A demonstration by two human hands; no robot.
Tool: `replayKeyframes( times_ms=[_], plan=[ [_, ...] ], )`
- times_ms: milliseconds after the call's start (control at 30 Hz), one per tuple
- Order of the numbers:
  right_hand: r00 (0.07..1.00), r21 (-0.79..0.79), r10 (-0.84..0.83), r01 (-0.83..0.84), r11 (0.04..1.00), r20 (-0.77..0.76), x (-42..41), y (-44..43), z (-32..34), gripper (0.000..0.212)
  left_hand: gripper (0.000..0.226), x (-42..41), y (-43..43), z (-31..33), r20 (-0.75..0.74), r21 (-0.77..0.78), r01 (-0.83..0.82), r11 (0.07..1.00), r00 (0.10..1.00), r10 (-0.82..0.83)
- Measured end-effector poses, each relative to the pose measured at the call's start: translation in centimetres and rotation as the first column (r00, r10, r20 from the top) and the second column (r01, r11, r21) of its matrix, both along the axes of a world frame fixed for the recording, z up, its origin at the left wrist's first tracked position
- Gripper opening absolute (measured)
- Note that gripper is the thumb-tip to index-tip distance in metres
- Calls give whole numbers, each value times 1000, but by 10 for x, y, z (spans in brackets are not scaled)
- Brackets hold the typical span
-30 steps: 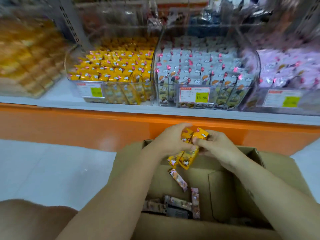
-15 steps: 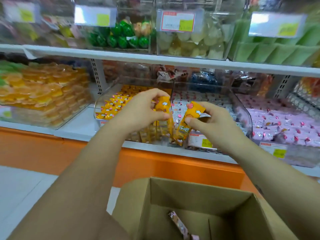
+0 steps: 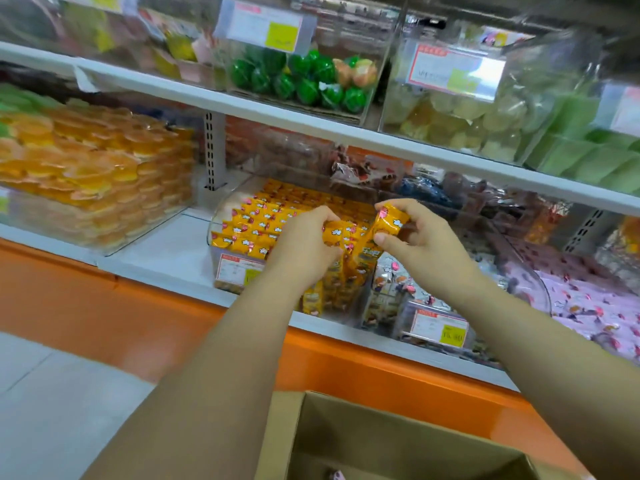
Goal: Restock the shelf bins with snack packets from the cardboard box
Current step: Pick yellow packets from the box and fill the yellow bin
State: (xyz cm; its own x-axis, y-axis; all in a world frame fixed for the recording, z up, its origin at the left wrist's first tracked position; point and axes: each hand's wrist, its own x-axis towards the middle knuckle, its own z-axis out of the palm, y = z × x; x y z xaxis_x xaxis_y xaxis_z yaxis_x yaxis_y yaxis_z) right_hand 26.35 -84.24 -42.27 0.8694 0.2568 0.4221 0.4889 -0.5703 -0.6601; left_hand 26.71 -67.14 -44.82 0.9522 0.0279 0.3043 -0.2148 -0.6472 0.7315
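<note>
Packets (image 3: 388,221) of yellow snacks are pinched in both hands at mid-frame, the left hand (image 3: 304,247) and right hand (image 3: 420,244) close together above the front of the yellow bin (image 3: 221,259), whose rows run toward upper left, nearer the left hand; the box (image 3: 381,438) sits at bottom centre.

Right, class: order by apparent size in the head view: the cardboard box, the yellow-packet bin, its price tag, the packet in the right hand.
1. Box: largest, though nearest and cut off by the frame.
2. Bin.
3. Price tag and packet in the right hand: look alike, unranked.
</note>
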Motion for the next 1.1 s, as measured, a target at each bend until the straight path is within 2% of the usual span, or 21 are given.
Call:
replayKeyframes(
  times_ms=[100, 300, 500, 667, 733, 833, 933, 1000, 1100],
  plan=[
    [1000, -180, -6, 8, 984, 14, 10, 9, -4, 33, 42, 1, -5, -10, -57, 46, 24, 999, 998, -22],
    [998, -441, -17, 41, 897, 60, 18, 12, -19, 40, 39, 4, -5, -12, -15, 94, 22, 995, 1000, -21],
    [989, -561, 12, 73, 824, 147, 17, 11, -40, 34, 39, 4, -8, -17, 13, 159, 23, 987, 1000, -25],
    [977, -718, -46, 185, 671, 208, 22, 16, -43, 30, 37, 3, -4, -21, -28, 237, 86, 968, 996, -82],
    [979, -774, -69, 196, 603, 194, 23, 20, -39, 34, 38, 2, -1, -21, -51, 262, 113, 958, 993, -103],
    [980, -824, -38, 187, 535, 198, 25, 20, -35, 28, 38, 1, 2, -22, -54, 297, 112, 948, 993, -100],
    [933, -793, 69, 259, 551, 352, 21, 14, -39, 19, 34, 4, 2, -21, -5, 372, 53, 927, 998, -55],
    [881, -703, 62, 329, 631, 469, 15, 14, -45, 19, 33, 7, 1, -22, 30, 404, 2, 915, 999, -16],
    [902, -673, -25, 339, 657, 430, 9, 19, -50, 16, 33, 11, 1, -26, 14, 458, -40, 888, 999, 38]
  ],
)
